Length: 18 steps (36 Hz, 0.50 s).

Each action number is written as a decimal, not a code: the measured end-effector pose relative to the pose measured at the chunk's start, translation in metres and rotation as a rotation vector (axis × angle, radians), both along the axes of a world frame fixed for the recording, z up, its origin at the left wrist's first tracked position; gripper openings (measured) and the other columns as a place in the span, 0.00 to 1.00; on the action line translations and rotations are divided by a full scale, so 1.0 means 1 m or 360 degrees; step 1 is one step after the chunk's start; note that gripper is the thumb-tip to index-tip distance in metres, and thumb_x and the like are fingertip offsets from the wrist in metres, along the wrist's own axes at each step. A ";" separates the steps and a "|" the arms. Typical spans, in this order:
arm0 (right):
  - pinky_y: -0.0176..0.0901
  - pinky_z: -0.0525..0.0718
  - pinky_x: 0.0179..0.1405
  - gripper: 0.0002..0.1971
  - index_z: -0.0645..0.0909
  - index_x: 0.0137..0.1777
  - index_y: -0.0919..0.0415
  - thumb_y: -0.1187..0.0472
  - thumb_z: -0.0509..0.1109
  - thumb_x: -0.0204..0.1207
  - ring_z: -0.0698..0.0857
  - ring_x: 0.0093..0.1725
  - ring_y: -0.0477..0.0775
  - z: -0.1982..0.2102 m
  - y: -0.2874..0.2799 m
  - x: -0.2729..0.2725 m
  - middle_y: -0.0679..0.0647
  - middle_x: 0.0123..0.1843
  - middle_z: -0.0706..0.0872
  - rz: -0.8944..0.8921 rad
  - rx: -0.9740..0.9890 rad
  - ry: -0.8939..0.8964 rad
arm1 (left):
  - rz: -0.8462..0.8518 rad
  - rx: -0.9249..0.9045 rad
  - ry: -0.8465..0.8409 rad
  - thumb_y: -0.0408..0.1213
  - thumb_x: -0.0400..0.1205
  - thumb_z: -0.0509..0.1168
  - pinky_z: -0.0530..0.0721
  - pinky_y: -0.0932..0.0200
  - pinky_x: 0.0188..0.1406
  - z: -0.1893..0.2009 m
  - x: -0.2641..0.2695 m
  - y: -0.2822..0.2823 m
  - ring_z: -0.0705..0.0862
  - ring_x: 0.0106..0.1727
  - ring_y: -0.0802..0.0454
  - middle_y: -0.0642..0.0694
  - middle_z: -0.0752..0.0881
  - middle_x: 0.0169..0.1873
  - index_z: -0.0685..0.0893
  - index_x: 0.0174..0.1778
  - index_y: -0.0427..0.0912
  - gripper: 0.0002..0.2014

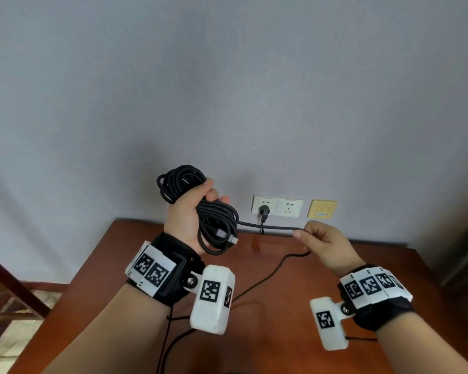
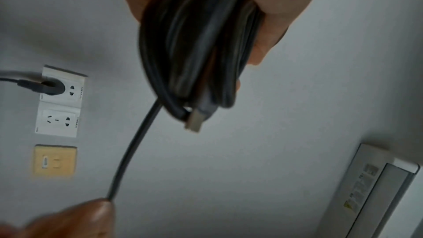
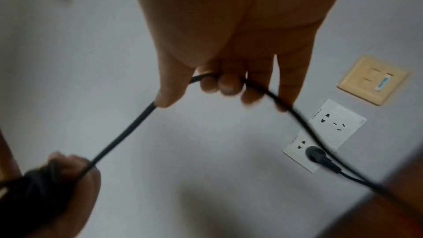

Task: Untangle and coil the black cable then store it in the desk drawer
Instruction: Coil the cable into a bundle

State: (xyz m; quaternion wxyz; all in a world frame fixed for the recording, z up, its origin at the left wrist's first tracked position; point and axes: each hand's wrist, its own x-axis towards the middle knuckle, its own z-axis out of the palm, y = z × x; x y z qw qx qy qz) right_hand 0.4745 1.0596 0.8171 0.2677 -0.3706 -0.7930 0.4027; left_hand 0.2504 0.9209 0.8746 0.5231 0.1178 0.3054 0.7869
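Observation:
My left hand (image 1: pixel 192 211) grips a thick coil of the black cable (image 1: pixel 214 222) above the far edge of the desk, with a metal USB plug (image 1: pixel 234 240) hanging out of the loops. In the left wrist view the coil (image 2: pixel 196 52) fills the palm and the plug (image 2: pixel 194 120) points down. One taut strand (image 1: pixel 268 227) runs right to my right hand (image 1: pixel 322 244), which pinches it between thumb and fingers (image 3: pixel 226 84). Slack cable (image 1: pixel 268 273) trails down over the desk. No drawer is in view.
The brown wooden desk (image 1: pixel 295 306) stands against a grey wall. White wall sockets (image 1: pixel 277 206) hold another black plug (image 1: pixel 264 211), and a yellow wall plate (image 1: pixel 322 209) sits to their right. A wall-mounted air conditioner (image 2: pixel 377 187) shows in the left wrist view.

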 end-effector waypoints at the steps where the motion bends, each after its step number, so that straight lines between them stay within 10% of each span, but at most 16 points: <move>1: 0.39 0.70 0.34 0.17 0.72 0.31 0.62 0.56 0.71 0.77 0.72 0.29 0.44 0.002 0.002 0.000 0.55 0.27 0.74 -0.0057 0.0057 0.0052 | 0.0019 -0.0012 0.0016 0.38 0.83 0.63 0.82 0.56 0.38 -0.001 0.000 0.000 0.84 0.29 0.55 0.53 0.76 0.22 0.75 0.27 0.46 0.16; 8: 0.21 0.72 0.45 0.11 0.83 0.53 0.48 0.62 0.62 0.80 0.79 0.42 0.36 0.033 0.003 -0.004 0.44 0.41 0.77 -0.0030 0.0847 0.0349 | 0.0136 -0.0264 0.0342 0.35 0.81 0.67 0.81 0.51 0.44 -0.005 0.004 0.001 0.88 0.32 0.52 0.49 0.77 0.24 0.78 0.29 0.42 0.13; 18: 0.23 0.70 0.40 0.11 0.86 0.48 0.53 0.48 0.67 0.75 0.75 0.39 0.34 0.053 -0.012 -0.017 0.33 0.37 0.75 0.0647 0.1034 0.0022 | 0.0043 -0.0556 0.0893 0.31 0.78 0.71 0.85 0.52 0.39 -0.009 0.026 0.007 0.90 0.34 0.44 0.46 0.81 0.26 0.82 0.32 0.37 0.09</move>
